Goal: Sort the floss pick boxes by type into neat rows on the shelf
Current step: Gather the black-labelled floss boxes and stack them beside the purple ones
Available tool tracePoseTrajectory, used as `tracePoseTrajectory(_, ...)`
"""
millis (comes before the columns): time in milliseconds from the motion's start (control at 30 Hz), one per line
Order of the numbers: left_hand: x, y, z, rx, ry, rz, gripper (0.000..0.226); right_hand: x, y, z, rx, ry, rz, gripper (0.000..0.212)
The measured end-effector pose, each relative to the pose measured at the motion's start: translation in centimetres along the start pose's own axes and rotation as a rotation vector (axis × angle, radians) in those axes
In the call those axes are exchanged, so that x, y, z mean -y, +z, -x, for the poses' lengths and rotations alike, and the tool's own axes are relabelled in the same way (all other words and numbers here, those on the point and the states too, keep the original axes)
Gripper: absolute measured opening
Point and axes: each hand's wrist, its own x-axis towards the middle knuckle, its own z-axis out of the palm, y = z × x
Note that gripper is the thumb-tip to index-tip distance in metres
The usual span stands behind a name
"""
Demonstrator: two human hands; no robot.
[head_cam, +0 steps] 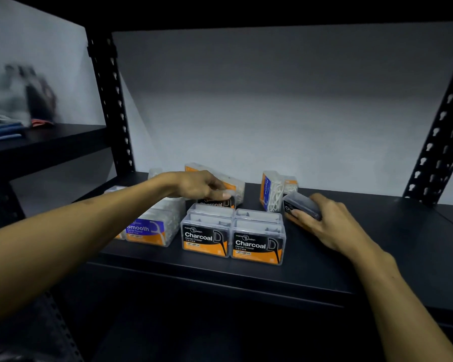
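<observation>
Left hand (196, 184) fingers pinch a far Charcoal box (219, 202); right hand (330, 222) fingers grip a tilted dark box (300, 205) above the shelf (377, 244).

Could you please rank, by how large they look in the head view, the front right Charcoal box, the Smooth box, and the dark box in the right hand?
1. Front right Charcoal box, nearest the camera.
2. Smooth box, partly hidden.
3. Dark box in the right hand, tilted, partly covered.

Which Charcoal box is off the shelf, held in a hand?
The tilted Charcoal box in the right hand; the two front ones stand upright on the shelf.
</observation>
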Motion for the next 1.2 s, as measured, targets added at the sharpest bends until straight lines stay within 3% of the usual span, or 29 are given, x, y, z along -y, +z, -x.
tracePoseTrajectory(167,-0.7,-0.1,0.0,-0.029,-0.006,-0.07,0.042,-0.6,-0.2,-0.2,-0.094,0.008,-0.312,0.026)
tracePoseTrajectory(267,-0.9,-0.2,0.1,-0.017,-0.009,-0.126,0.04,-0.4,-0.5,-0.3,-0.063,-0.013,-0.474,0.026)
tracePoseTrajectory(467,-1.2,-0.2,0.7,-0.013,0.014,-0.153,0.027,0.8,0.4,-0.8,0.004,-0.066,-0.453,0.021)
tracePoseTrajectory(767,-1.2,0.0,1.2,0.01,0.017,-0.153,0.031,2.4,2.0,-2.0,0.174,-0.048,-0.409,0.025)
tracePoseTrajectory(900,-1.4,0.3,1.4,0.006,0.02,-0.168,0.034,4.0,2.0,-2.1,0.223,-0.025,-0.524,0.059)
tracePoseTrajectory(1200,-1.7,1.3,2.1,-0.008,0.023,-0.117,0.052,7.1,1.4,-1.4,0.418,-0.014,-0.514,0.067)
